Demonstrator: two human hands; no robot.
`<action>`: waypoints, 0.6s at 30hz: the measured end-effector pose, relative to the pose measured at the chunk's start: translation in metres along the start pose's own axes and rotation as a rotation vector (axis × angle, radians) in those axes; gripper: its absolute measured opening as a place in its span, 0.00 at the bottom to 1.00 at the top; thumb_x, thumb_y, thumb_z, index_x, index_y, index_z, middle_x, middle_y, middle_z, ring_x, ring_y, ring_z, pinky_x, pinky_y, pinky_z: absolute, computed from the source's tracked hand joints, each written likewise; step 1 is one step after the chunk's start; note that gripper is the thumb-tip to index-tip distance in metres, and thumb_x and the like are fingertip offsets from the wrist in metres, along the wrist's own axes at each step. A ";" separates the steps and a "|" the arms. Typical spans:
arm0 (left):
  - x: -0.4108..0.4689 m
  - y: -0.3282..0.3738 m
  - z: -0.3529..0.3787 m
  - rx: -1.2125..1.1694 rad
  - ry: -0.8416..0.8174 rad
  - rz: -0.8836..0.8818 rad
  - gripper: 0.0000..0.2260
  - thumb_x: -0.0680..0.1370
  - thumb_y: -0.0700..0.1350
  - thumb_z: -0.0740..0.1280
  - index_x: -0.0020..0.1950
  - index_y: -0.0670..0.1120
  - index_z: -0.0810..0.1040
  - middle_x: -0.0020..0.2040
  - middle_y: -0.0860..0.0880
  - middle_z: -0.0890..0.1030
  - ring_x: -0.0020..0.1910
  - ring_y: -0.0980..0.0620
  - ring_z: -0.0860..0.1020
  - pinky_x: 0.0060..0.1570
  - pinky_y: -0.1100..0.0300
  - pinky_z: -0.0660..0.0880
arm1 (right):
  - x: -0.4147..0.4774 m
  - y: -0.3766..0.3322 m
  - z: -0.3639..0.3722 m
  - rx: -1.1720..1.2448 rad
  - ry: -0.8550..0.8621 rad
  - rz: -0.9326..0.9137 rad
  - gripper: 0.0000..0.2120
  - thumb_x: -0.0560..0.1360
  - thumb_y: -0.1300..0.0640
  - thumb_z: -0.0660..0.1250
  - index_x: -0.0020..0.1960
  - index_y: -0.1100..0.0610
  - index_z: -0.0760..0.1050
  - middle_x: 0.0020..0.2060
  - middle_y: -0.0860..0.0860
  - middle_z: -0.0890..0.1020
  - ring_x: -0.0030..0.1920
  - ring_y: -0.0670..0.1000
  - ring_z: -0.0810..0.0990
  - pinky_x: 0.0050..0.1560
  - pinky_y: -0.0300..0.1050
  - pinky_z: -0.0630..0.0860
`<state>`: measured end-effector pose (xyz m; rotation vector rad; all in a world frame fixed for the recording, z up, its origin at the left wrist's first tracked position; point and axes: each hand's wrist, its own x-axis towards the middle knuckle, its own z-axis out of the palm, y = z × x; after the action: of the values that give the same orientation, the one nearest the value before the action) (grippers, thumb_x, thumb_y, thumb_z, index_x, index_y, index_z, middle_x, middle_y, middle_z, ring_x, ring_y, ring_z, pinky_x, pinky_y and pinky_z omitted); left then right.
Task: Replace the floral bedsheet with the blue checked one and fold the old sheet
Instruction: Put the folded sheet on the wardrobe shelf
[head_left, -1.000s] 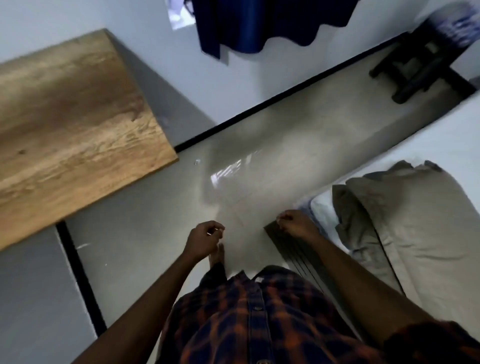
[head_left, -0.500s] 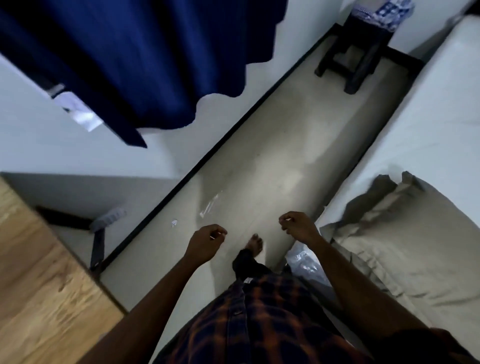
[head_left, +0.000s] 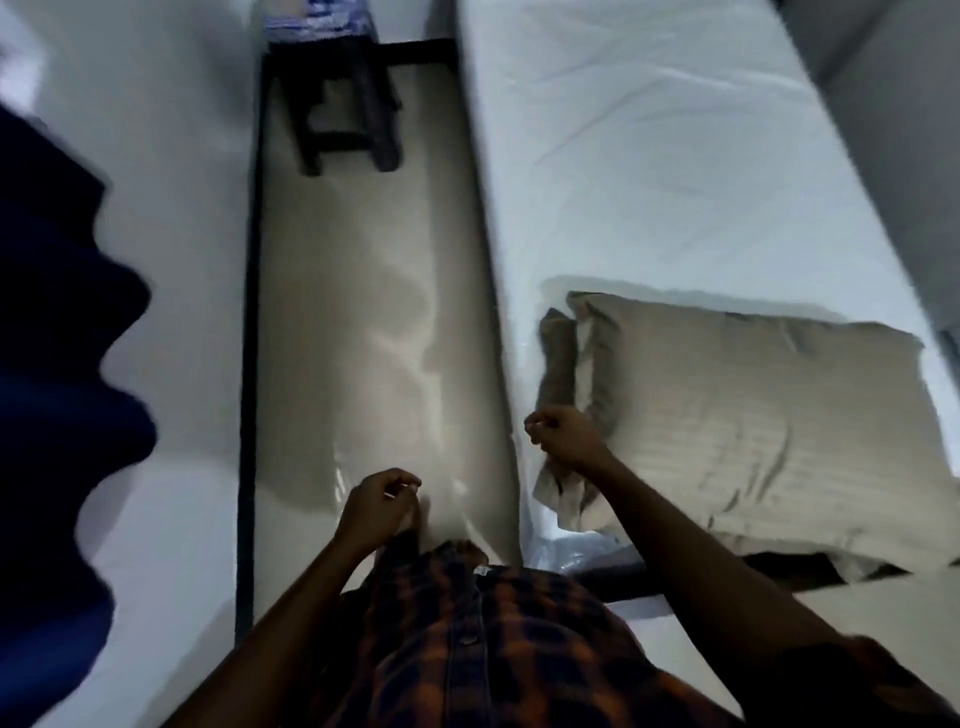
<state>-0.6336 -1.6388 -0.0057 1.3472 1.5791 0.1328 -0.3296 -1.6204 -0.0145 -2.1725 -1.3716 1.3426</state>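
Nearest, above a checked shirt, the left hand is held over the floor and the right hand over the edge of the bed, each with fingers curled inward; whether anything is pinched cannot be told. A beige pillow is laid on the white bed just beside the right hand, and a dark blue curtain is hung at the left. Farthest off, the blue checked sheet is seen, blurred, on a dark stool at the floor's far end.
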 end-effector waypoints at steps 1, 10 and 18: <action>0.020 0.015 -0.002 0.036 -0.041 0.042 0.04 0.75 0.49 0.68 0.44 0.58 0.82 0.41 0.54 0.85 0.40 0.53 0.83 0.41 0.61 0.74 | 0.000 0.006 -0.011 0.030 0.053 0.034 0.07 0.77 0.54 0.69 0.41 0.50 0.81 0.35 0.48 0.84 0.39 0.50 0.82 0.45 0.45 0.77; 0.166 0.131 -0.001 0.276 -0.399 0.283 0.10 0.77 0.39 0.67 0.45 0.54 0.83 0.42 0.53 0.85 0.41 0.54 0.83 0.42 0.63 0.74 | 0.001 0.034 -0.060 0.240 0.420 0.345 0.10 0.77 0.53 0.67 0.40 0.41 0.79 0.36 0.39 0.81 0.40 0.43 0.81 0.39 0.37 0.71; 0.254 0.212 -0.002 0.419 -0.603 0.402 0.08 0.78 0.41 0.67 0.46 0.54 0.83 0.42 0.53 0.85 0.42 0.54 0.83 0.48 0.57 0.78 | 0.025 0.007 -0.066 0.403 0.578 0.502 0.07 0.78 0.52 0.67 0.44 0.42 0.79 0.40 0.41 0.83 0.43 0.45 0.82 0.44 0.42 0.76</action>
<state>-0.4576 -1.3593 -0.0222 1.8079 0.8410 -0.3517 -0.2695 -1.5874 0.0027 -2.4056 -0.3273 0.8877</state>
